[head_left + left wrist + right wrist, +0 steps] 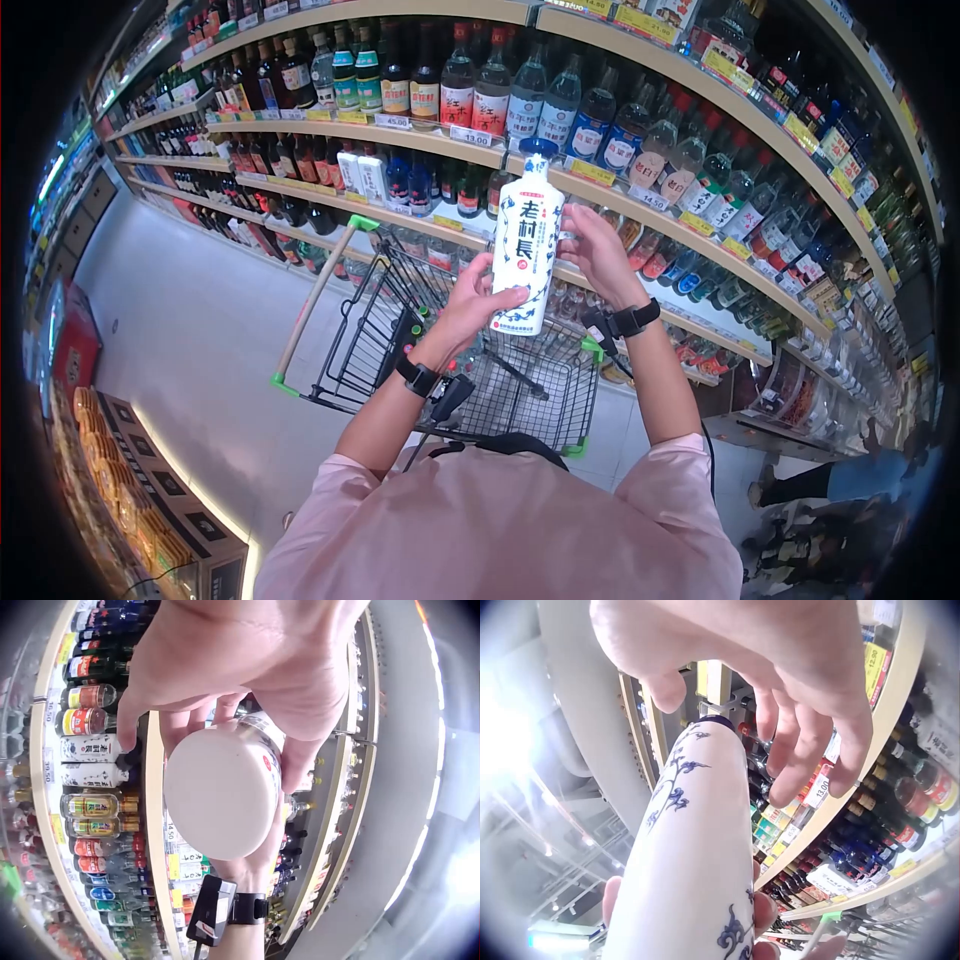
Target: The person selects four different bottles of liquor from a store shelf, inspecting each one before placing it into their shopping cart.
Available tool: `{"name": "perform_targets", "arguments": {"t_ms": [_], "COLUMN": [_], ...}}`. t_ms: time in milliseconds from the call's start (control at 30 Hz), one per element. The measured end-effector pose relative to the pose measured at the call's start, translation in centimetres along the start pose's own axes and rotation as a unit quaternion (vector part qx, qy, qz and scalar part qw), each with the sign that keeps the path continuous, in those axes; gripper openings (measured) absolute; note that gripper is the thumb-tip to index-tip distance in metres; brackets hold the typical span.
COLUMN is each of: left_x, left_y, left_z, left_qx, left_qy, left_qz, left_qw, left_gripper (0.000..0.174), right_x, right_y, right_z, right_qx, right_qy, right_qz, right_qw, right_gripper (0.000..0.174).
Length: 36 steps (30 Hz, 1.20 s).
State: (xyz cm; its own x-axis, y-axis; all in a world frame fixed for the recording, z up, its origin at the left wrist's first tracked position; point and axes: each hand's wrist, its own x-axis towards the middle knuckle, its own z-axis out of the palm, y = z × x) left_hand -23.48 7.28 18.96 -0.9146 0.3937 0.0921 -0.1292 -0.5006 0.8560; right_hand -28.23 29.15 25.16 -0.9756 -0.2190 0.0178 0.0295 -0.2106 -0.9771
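Note:
A white liquor bottle (522,245) with a dark blue cap, black characters and blue floral sprigs stands nearly upright in front of the chest. Around its lower body grips my left hand (462,312), the thumb lying across the front. The left wrist view looks up at the flat white base of the bottle (217,799). My right hand (600,252) is beside the upper body, its fingers loosely bent. In the right wrist view that hand (757,645) spreads thumb and fingers near the neck end, with nothing gripped between them.
Below the hands stands a wire shopping cart (540,400) with some bottles inside. Curved shelves (440,135) packed with liquor bottles and price tags run across the front. A display of packaged goods (125,480) is at lower left; another person's leg (800,484) shows at right.

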Motion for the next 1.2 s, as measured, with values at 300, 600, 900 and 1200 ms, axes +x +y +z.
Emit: {"name": "perform_targets", "arguments": {"t_ms": [300, 600, 900, 1200], "left_x": [-0.9, -1.6, -1.8, -2.3], "left_y": [-0.1, -1.2, -0.8, -0.4], "left_z": [0.3, -1.1, -2.2, 2.0], "left_qx": [0.043, 0.141, 0.316, 0.475], "left_qy": [0.051, 0.063, 0.094, 0.175], "left_qz": [0.007, 0.085, 0.099, 0.189], "left_qw": [0.998, 0.984, 0.939, 0.842], "left_gripper": [0.051, 0.058, 0.093, 0.114], "right_x": [0.0, 0.0, -0.7, -2.0], "right_y": [0.4, 2.9, 3.1, 4.8], "right_z": [1.8, 2.8, 6.2, 7.8], "right_qx": [-0.071, 0.0, -0.191, -0.274], "right_qy": [-0.049, -0.098, 0.056, 0.141], "right_qz": [0.036, 0.015, -0.1, -0.147], "right_qw": [0.996, 0.995, 0.975, 0.94], "right_gripper": [0.049, 0.051, 0.069, 0.058]}}
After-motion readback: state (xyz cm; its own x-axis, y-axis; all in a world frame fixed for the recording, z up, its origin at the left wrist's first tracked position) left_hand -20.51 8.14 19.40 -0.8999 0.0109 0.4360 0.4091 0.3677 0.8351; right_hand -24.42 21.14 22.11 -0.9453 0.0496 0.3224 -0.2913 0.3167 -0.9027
